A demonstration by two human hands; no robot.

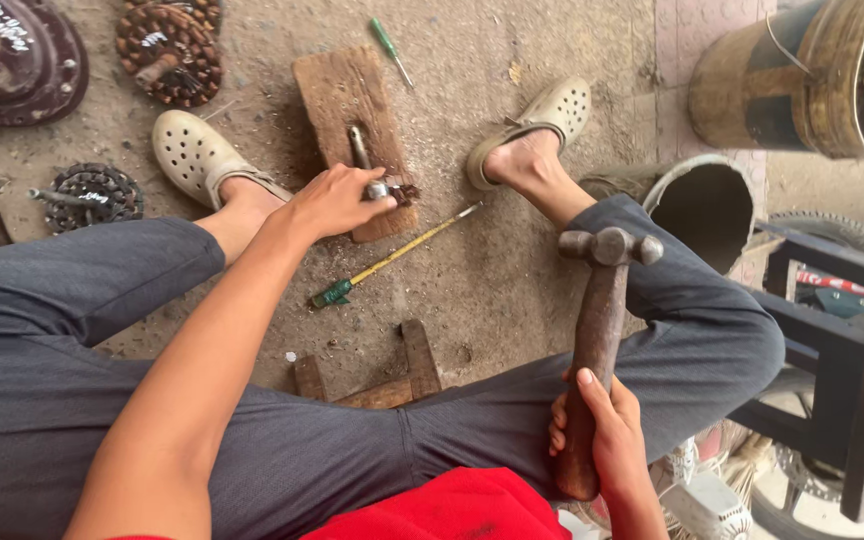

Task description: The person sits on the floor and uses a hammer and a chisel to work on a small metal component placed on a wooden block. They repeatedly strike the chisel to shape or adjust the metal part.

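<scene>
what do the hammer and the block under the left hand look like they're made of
Hammer: dull grey head, likely steel; brown, worn handle, probably wood, gripped by the right hand.
Block: rough, grainy brown board, seemingly unfinished wood; the left hand rests on it.

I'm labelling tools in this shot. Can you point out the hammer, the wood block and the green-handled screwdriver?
hammer point(597, 330): head view, middle of the wooden handle.
wood block point(337, 90): head view, bare top face.
green-handled screwdriver point(383, 37): head view, on the green handle.
</scene>
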